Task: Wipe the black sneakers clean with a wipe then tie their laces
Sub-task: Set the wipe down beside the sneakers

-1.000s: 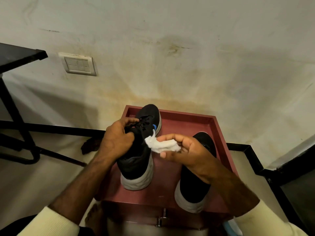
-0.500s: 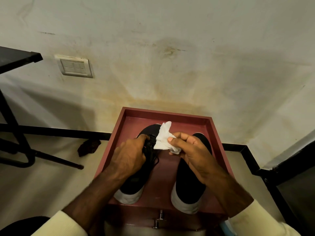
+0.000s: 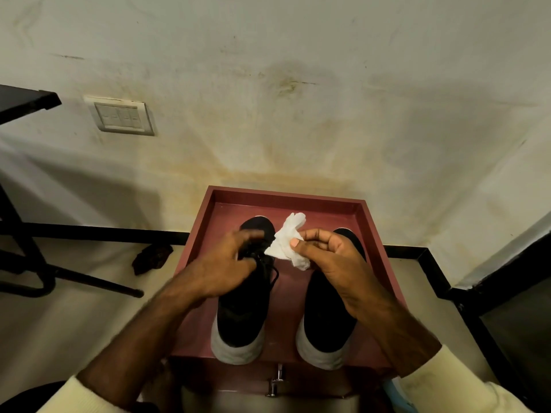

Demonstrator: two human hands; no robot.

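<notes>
on my feed the left sneaker (image 3: 241, 308) and right sneaker (image 3: 325, 317) sit side by side in the red tray (image 3: 286, 193). the right hand (image 3: 334, 257) pinches the crumpled wipe (image 3: 287, 242) between thumb and curled fingers. the left hand (image 3: 226, 263) is over the left sneaker's laces (image 3: 272, 272), too blurry to tell its grip.

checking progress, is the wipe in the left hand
No, the right hand pinches the wipe; the left hand rests on a sneaker.

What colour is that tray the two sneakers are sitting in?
Dark reddish-brown, a maroon tone; the tray shows best in the head view.
</notes>
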